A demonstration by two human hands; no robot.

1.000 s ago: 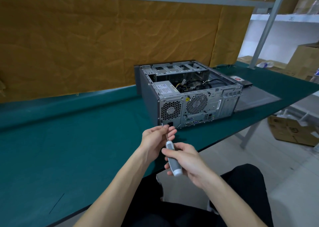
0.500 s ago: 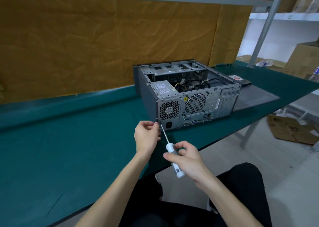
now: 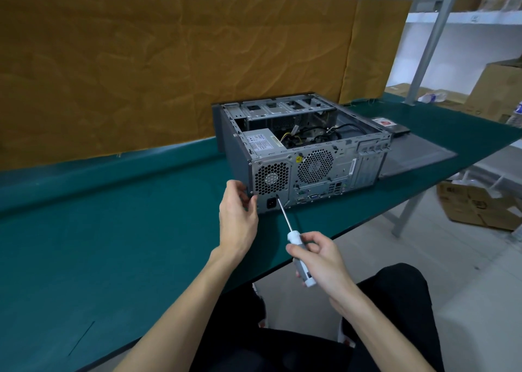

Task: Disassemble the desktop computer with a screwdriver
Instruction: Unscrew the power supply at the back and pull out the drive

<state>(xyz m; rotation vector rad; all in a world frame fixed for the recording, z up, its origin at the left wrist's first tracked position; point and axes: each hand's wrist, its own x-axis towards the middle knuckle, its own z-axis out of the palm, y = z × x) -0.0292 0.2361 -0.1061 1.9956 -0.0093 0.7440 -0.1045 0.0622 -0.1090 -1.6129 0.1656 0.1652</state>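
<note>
An open grey desktop computer case [image 3: 316,151] lies on its side on the green table [image 3: 113,230], rear panel toward me. My right hand [image 3: 319,261] grips the white-handled screwdriver [image 3: 296,247]; its tip rests on the rear panel just below the power supply fan grille [image 3: 271,178], beside the power socket. My left hand [image 3: 237,213] holds the case's lower left rear corner, fingers curled around the edge. Cables and the power supply [image 3: 261,141] show inside the case.
The removed dark side panel [image 3: 415,157] lies flat to the right of the case, with a small drive [image 3: 391,125] behind it. Brown paper covers the wall behind. Cardboard boxes [image 3: 477,205] sit on the floor at right, near a metal shelf post [image 3: 429,41].
My left hand left the screwdriver shaft and moved to the case's corner. The right hand pushed the screwdriver forward, so its tip now touches the rear panel.
</note>
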